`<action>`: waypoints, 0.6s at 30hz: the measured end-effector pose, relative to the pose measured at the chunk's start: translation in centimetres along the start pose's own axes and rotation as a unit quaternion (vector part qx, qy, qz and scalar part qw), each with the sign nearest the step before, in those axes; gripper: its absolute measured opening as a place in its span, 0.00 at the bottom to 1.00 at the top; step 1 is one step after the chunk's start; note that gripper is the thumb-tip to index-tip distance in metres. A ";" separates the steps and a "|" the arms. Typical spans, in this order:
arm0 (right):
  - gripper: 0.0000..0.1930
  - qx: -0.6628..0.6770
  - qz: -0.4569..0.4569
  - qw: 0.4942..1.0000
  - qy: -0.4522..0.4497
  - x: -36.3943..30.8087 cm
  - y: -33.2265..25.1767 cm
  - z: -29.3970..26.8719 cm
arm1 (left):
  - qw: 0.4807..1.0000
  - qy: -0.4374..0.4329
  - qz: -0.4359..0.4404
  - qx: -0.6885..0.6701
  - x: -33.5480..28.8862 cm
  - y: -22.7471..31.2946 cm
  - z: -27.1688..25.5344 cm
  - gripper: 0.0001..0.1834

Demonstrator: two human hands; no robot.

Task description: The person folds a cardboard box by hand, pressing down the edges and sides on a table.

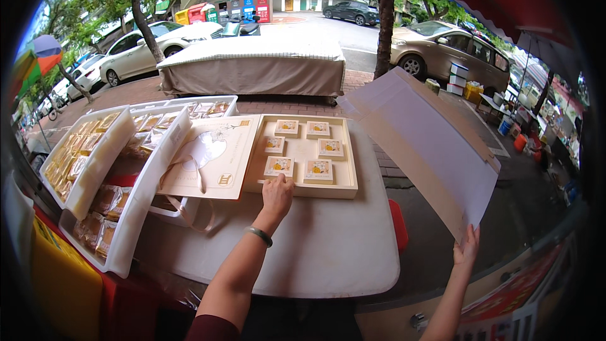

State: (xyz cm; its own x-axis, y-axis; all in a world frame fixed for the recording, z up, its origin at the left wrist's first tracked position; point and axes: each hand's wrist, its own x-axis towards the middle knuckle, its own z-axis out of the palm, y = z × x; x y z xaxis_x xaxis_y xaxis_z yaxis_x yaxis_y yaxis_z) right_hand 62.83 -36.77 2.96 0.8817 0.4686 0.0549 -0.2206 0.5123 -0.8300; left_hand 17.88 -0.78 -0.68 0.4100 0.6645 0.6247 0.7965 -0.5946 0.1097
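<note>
My left hand (277,197) was at the near wall of a shallow, square, cream-coloured box (334,192), its fingers curled against the nearest left one of six small, square, cream boxes with printed tops (279,167). I could not tell whether those fingers gripped that little box or only touched it. The six stood inside the cream box in two loose columns of three, running near to far, with bare floor between them. The cream box sat straight ahead of my left hand on a white, round-cornered surface (328,246), and its printed cream lid with a pale ribbon (221,158) lay folded back to the left.

My right hand (466,249) gripped the near corner of a large, flat, white-and-tan cardboard piece (435,145), fingers closed on its edge. It was held up to the right of the cream box, its long axis slanting from far left to near right, so the far end leaned toward the box. My left hand was clearly the nearer to the small boxes; my right was well apart from them. White plastic trays of wrapped brown pastries (142,208) stood to the left.
</note>
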 end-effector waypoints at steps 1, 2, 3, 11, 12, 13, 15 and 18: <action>0.26 0.002 0.004 1.000 -0.002 -0.6 -0.3 -0.4 | 1.000 0.003 -0.016 0.000 1.0 -0.4 0.8 0.06; 0.26 0.005 0.008 1.000 -0.005 -1.3 -0.6 -0.5 | 1.000 -0.002 -0.030 0.005 1.8 -0.6 1.7 0.06; 0.26 0.017 0.012 1.000 -0.002 -2.1 -1.1 -0.2 | 0.999 -0.006 -0.044 0.008 2.6 -0.5 2.5 0.06; 0.25 -0.018 0.025 0.994 -0.101 -6.1 -0.1 -1.8 | 0.991 -0.052 -0.071 -0.101 4.0 -0.9 4.5 0.13; 0.25 -0.031 0.032 0.992 -0.117 -6.4 -0.2 -1.9 | 0.976 -0.025 -0.074 -0.205 3.0 -1.3 3.9 0.16; 0.25 -0.045 0.042 0.990 -0.127 -6.9 -0.2 -2.6 | 0.949 -0.002 -0.077 -0.307 1.5 -1.7 3.1 0.19; 0.26 -0.080 0.053 0.986 -0.140 -8.2 -0.5 -4.2 | 0.783 -0.091 -0.200 -0.581 -0.9 -1.6 -1.6 0.27; 0.26 -0.117 0.080 0.977 -0.162 -10.3 0.1 -5.5 | 0.508 -0.223 -0.287 -0.781 -7.7 -2.7 -11.3 0.36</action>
State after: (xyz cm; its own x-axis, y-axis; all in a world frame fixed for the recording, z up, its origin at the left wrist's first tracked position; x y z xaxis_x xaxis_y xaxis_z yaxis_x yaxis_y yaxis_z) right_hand 56.05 -45.47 -0.76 0.6577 0.7513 0.0550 -0.2104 0.2533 -0.9442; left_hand 7.55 -9.37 2.93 0.6474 0.7601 -0.0556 -0.3398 0.3532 0.8717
